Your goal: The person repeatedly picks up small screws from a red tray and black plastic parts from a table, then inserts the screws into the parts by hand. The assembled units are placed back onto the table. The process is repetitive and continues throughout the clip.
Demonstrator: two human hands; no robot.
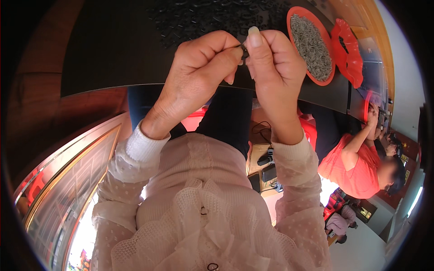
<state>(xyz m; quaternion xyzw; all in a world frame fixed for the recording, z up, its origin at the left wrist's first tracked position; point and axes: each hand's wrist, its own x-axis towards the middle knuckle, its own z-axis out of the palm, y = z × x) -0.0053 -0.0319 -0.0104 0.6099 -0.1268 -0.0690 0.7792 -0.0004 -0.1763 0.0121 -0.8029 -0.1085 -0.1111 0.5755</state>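
Note:
Both my hands meet above the near edge of a dark table, fingertips almost touching. Between them is a small dark piece, mostly hidden by the fingers, its kind too small to make out. My left hand pinches at it with thumb and forefinger. My right hand is closed on it from the other side, thumb pointing up. Beyond my hands many small black pieces lie scattered over the tabletop. Close to my right hand stands a red bowl full of small grey metal pins or screws.
A red wavy-rimmed dish holding a few dark bits stands right of the bowl. Farther right, a person in a red shirt works at the same row of tables. Below the table are a wooden stool-like surface and black devices.

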